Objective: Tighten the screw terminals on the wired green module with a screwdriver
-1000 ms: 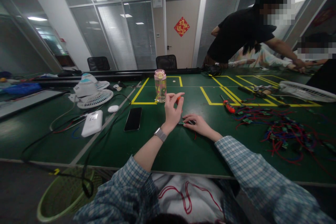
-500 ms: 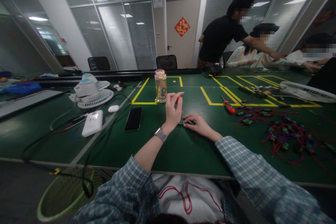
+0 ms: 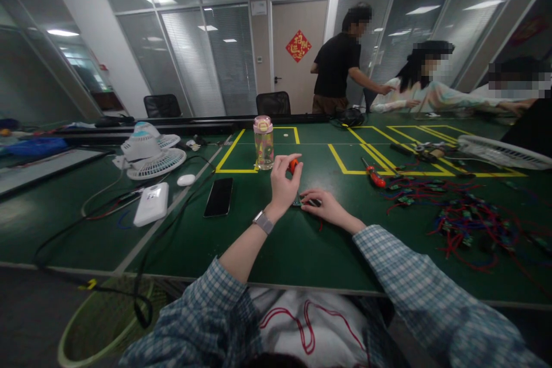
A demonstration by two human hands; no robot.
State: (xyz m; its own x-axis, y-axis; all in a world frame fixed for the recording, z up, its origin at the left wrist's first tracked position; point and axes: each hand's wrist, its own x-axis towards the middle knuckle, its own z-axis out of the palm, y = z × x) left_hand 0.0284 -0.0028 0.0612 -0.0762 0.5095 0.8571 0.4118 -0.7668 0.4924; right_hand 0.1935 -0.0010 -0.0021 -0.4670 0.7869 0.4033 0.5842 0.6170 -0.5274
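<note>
My left hand (image 3: 284, 183) is closed around the red-orange handle of a screwdriver (image 3: 294, 166), held upright with its shaft pointing down. Below it, a small green circuit board (image 3: 296, 203) lies on the table. My right hand (image 3: 323, 205) rests on the table, its fingertips pinching the board's right edge; a red wire (image 3: 321, 225) comes out beneath the palm. The fingers partly cover the board. Just beyond my left hand stands a clear bottle with a pink lid (image 3: 263, 144). A black phone (image 3: 218, 197) lies to the left.
To the right is a heap of small boards with red and blue wires (image 3: 474, 224), and a second red-handled screwdriver (image 3: 376, 176). White fans (image 3: 150, 152), a white power bank (image 3: 150, 204) and black cables are on the left. A green basket (image 3: 71, 328) stands below the table edge.
My left hand's fingers have shifted slightly on the screwdriver handle, so more of it shows. My right hand stays put. Across the table, the standing person has drawn back an arm and straightened.
</note>
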